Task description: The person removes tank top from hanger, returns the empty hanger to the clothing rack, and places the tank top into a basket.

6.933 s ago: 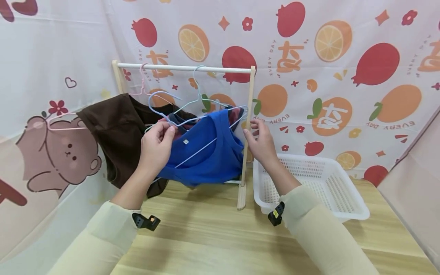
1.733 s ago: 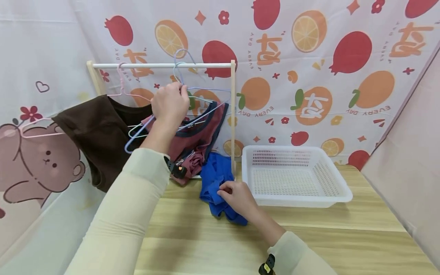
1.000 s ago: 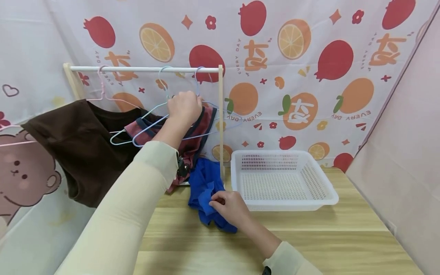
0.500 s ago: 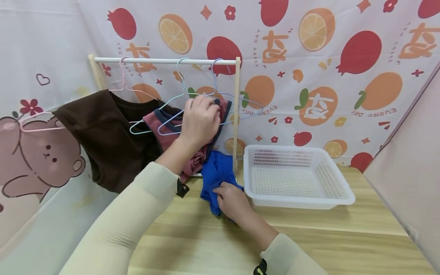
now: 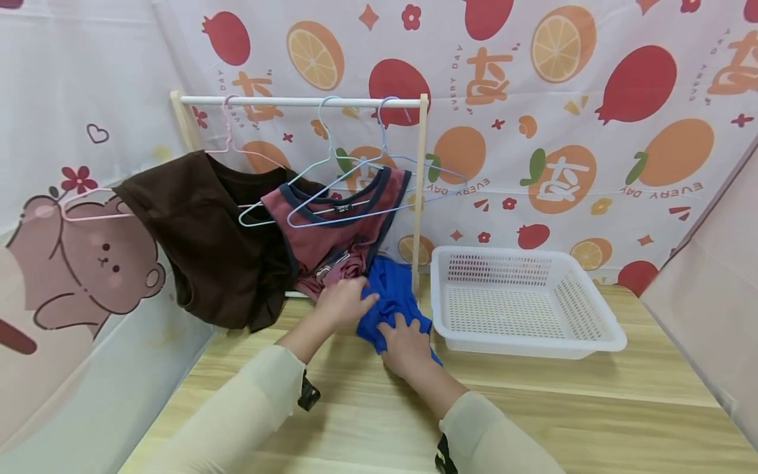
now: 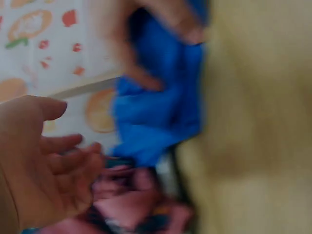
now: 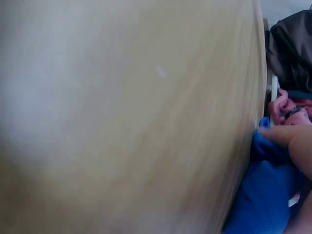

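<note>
A crumpled blue tank top (image 5: 393, 289) lies on the table by the foot of the clothes rack. My right hand (image 5: 407, 345) grips its near part, with thumb and fingers on either side of the cloth in the left wrist view. To its left, my left hand (image 5: 340, 304) is close by with loosely bent fingers and nothing in them; the left wrist view shows a gap between this hand (image 6: 53, 165) and the blue cloth (image 6: 156, 107). A bare light-blue hanger (image 5: 383, 141) hangs from the rack's bar (image 5: 284, 101), its right end reaching past the wooden post.
On the rack, a brown top (image 5: 207, 243) hangs from a pink hanger (image 5: 228, 125) and a dark-red tank top (image 5: 326, 240) from a mint-green hanger (image 5: 331, 148). Right of the rack, a white plastic basket (image 5: 527, 345) stands on the wooden table (image 5: 533, 388).
The blue tank top came off the light-blue hanger, which my left hand hooked onto the bar and let go. That hand has dropped to beside the tank top; my right hand stays on the cloth.
</note>
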{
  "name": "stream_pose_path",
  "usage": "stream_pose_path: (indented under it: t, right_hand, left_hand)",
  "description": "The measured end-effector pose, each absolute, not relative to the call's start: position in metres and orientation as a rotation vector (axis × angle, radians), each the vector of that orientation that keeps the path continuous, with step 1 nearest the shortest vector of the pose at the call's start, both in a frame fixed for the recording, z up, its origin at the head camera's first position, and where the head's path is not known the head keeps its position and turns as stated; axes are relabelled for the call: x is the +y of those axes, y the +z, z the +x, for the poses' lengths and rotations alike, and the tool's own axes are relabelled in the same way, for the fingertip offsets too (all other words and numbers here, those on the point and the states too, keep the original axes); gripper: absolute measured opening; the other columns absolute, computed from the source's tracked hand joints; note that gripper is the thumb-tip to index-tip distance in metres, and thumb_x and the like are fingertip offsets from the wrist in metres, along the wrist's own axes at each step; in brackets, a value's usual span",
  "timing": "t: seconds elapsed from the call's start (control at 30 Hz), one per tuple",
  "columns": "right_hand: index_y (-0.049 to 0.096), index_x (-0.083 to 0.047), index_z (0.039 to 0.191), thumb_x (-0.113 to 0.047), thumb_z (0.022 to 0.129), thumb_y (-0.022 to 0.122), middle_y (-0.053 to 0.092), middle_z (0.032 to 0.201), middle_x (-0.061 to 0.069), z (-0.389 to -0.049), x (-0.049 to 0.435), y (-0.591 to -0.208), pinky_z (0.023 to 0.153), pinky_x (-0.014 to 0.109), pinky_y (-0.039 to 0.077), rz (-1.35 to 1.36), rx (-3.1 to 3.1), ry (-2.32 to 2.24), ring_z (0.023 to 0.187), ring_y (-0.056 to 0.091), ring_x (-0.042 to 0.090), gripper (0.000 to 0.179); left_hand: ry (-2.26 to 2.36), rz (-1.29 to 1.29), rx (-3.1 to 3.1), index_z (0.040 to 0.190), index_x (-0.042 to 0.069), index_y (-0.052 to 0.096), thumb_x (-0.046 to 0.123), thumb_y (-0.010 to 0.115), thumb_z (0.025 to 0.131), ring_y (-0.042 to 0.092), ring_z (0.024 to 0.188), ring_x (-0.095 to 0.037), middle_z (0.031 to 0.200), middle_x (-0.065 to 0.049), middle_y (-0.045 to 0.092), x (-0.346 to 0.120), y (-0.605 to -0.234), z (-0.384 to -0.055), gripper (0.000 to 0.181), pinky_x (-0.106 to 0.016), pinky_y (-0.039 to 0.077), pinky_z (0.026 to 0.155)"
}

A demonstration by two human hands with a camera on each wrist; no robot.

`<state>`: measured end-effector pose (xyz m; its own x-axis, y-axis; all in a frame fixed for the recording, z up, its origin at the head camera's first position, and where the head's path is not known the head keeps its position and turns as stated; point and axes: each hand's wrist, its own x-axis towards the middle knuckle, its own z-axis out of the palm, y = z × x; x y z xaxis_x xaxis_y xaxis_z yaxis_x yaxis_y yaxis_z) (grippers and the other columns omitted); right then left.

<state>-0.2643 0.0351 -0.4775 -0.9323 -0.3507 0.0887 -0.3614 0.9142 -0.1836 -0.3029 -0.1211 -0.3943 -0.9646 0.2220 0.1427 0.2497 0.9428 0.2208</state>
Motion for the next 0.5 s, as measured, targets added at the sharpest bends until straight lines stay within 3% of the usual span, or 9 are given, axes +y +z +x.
stream_pose_path:
  t: [0.1,0.3,0.5]
  right_hand:
    - [0.065,-0.026,0.127,-0.015,0.089,0.071,0.059,0.125,0.015,-0.269,0.038,-0.481,0.068,0.047,0.056,0.553,-2.940,0.359,0.102,0.057,0.038,0.040]
    - [0.072,-0.020,0.110,-0.010,0.083,0.077,0.062,0.105,0.008,-0.272,0.041,-0.487,0.077,0.039,0.055,0.518,-2.590,0.661,0.093,0.061,0.026,0.029]
    - [0.074,-0.016,0.103,0.000,0.076,0.074,0.061,0.101,0.006,-0.267,0.034,-0.468,0.082,0.036,0.056,0.538,-2.275,0.938,0.094,0.064,0.022,0.032]
  left_hand:
    - [-0.599,-0.211,-3.202,0.134,0.003,0.056,0.054,0.050,0.098,0.063,0.111,-0.038,0.125,-0.019,0.065,-0.128,-0.420,-0.302,0.063,-0.054,0.050,0.091]
    - [-1.729,0.090,-3.065,0.127,-0.005,0.053,0.059,0.040,0.100,0.070,0.077,-0.039,0.095,-0.028,0.067,-0.135,-0.456,-0.300,0.071,-0.046,0.058,0.064]
    - [-2.460,0.145,-2.719,0.141,-0.002,0.047,0.072,0.027,0.095,0.069,0.099,-0.038,0.115,-0.029,0.066,-0.135,-0.465,-0.307,0.089,-0.048,0.057,0.081]
